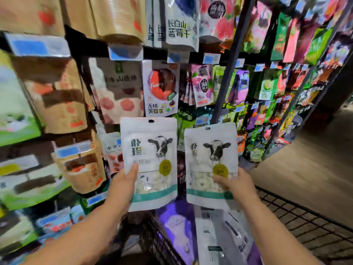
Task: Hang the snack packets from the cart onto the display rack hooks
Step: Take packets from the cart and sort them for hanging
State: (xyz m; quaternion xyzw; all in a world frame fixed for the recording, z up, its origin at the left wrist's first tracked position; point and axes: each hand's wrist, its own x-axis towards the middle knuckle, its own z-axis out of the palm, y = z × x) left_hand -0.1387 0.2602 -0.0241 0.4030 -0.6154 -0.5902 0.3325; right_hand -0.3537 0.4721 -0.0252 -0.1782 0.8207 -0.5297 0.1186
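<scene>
My left grip [124, 180] is clenched on the left packet [150, 150], at its lower left edge, with the thumb on the front. My right grip [238, 182] holds the right packet [210, 150] at its lower right side. Both packets stand upright in the air, side by side, in front of the rack [232, 54] and above the cart [305, 213]. I judge them light, thin and a little slippery, and the film bends easily. The hanging hole [151, 121] at the top is free. I think a hold higher up, near the hole, steers better.
</scene>
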